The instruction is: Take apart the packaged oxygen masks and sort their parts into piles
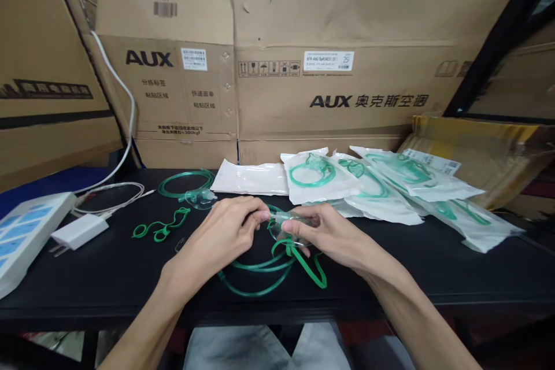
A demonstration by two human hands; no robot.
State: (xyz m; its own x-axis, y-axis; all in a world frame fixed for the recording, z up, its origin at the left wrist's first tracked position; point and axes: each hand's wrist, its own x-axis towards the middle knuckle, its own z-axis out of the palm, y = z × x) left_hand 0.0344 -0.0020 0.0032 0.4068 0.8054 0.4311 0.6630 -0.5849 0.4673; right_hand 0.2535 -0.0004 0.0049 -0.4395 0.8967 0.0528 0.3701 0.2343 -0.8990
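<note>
Plastic mask (281, 236) gripped in right hand (332, 231), left hand (236, 222) apparently pinching its connector (274, 217), green strap (306, 267) below

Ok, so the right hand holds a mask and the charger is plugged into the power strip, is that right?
Not quite: the head view shows the charger lying unplugged beside the power strip. The right hand does hold a mask.

One mask (278, 235) is sitting between left hand (240, 218) and right hand (323, 226), over the table (108, 277); tubing (260, 293) is looping below, nearer the wearer. Loose strap (150, 225) is lying left of left hand, second mask (200, 199) and coiled tube (161, 185) behind it. Charger (82, 234) and power strip (47, 214) are sitting farther left. Packs (321, 185) are overlapping behind and right of right hand. Cartons (321, 23) are standing along the back.
</note>
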